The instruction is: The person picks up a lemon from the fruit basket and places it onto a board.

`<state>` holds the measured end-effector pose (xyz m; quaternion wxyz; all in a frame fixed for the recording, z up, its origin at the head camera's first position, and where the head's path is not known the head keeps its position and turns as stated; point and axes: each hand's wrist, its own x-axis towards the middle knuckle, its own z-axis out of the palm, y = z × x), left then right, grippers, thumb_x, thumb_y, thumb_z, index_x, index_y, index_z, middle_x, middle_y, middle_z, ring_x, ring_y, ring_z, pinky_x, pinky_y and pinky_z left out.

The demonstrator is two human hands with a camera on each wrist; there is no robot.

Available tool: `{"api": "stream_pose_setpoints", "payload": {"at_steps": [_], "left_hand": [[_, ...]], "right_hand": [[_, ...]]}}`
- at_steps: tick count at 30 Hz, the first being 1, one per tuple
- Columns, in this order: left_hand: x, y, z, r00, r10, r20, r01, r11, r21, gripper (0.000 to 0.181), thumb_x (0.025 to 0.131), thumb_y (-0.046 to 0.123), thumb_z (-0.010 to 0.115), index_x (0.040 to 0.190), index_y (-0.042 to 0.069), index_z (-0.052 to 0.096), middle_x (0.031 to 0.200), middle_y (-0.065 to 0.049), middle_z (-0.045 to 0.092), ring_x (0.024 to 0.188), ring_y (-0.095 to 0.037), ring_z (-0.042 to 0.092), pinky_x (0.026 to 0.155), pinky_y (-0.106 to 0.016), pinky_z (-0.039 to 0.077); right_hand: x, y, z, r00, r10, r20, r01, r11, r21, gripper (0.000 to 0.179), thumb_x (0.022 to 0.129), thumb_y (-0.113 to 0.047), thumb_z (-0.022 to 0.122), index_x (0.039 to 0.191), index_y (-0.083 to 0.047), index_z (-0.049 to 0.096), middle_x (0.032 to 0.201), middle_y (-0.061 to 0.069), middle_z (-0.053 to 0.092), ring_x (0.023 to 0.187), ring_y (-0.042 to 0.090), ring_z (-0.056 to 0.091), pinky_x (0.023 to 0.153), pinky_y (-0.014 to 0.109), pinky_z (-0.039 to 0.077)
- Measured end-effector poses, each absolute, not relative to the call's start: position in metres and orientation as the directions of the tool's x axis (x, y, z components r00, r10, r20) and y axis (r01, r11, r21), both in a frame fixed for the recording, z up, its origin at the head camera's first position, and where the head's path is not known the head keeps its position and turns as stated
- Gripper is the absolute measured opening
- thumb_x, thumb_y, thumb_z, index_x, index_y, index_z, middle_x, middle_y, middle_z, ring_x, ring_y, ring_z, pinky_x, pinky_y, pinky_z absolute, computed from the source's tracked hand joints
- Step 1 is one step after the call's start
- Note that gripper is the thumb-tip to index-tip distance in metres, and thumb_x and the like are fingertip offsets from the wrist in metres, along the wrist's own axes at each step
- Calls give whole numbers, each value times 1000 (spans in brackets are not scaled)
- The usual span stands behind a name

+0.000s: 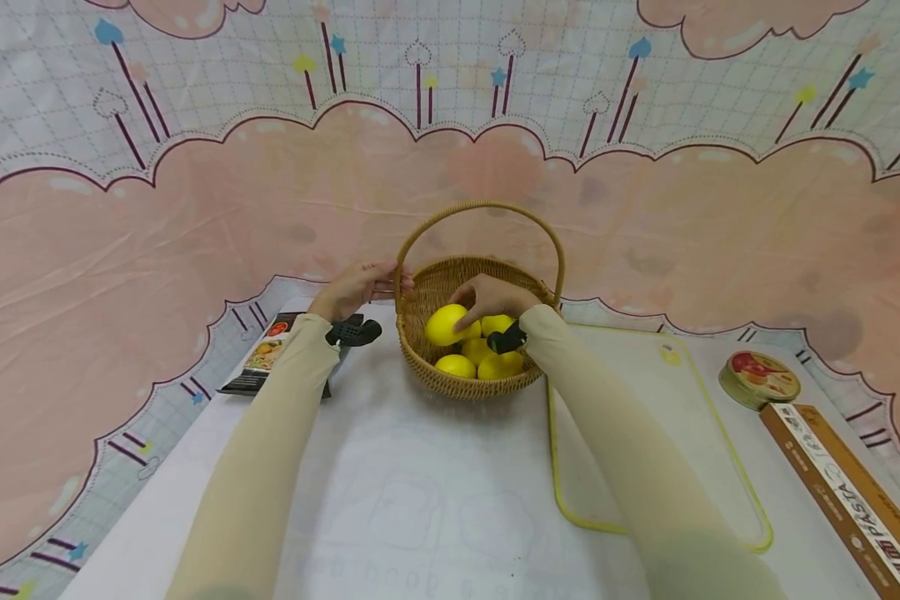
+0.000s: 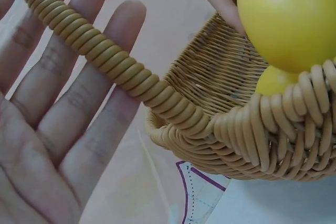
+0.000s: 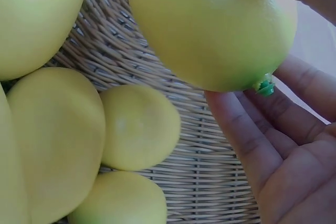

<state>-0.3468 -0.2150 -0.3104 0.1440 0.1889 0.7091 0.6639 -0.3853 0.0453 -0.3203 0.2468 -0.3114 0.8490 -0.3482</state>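
Note:
A wicker basket (image 1: 461,387) with a tall arched handle (image 1: 487,204) holds several yellow lemons (image 1: 500,365). My right hand (image 1: 501,293) reaches into it and pinches one lemon (image 1: 442,325) between thumb and fingers, above the others. In the right wrist view a small green stem end (image 3: 265,85) shows on this held lemon. At the handle's left side is my left hand (image 1: 351,290). Its fingers (image 2: 79,95) stretch out nearly straight behind the wrapped handle in the left wrist view, touching it.
A black food packet (image 1: 273,346) lies left of the basket, partly behind the left sleeve. Under the right arm lies a white cutting board (image 1: 675,433) edged in yellow-green. Farther right are a round tin (image 1: 759,377) and a long pasta box (image 1: 840,492). A patterned cloth hangs behind.

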Motion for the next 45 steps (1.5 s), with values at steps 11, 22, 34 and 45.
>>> {"api": "stream_pose_setpoints", "payload": {"at_steps": [11,22,34,45], "left_hand": [[-352,-213,-305,-883,467,54,101,78,992,37,103,22,37,112,-8,57,91,4,71,91,-11,67,90,-28,52],[-352,-208,-302,-897,439,51,100,90,991,36,101,28,42,105,-2,62,88,3,71,87,-10,67,85,-26,54],[-348,-203,-309,-929,362,72,104,70,992,33,100,28,45,102,0,63,84,6,70,82,-8,68,83,-25,55],[-351,-206,-313,-935,349,64,98,81,992,28,100,30,44,92,15,66,84,6,69,81,-7,67,81,-23,55]], "right_hand": [[-380,70,-299,-710,-695,-115,-438,564,-700,45,78,-20,77,119,-7,62,118,10,64,107,22,60,96,34,49],[-359,103,-278,-731,-681,-36,-455,526,-719,50,77,-19,78,122,-7,59,122,11,61,113,25,57,100,38,47],[-331,149,-284,-775,-622,116,-481,460,-746,51,75,-15,79,120,-5,59,122,12,60,107,24,59,98,39,49],[-306,188,-295,-788,-589,180,-513,467,-720,52,75,-10,79,121,2,56,122,17,59,112,29,57,102,35,47]]}}
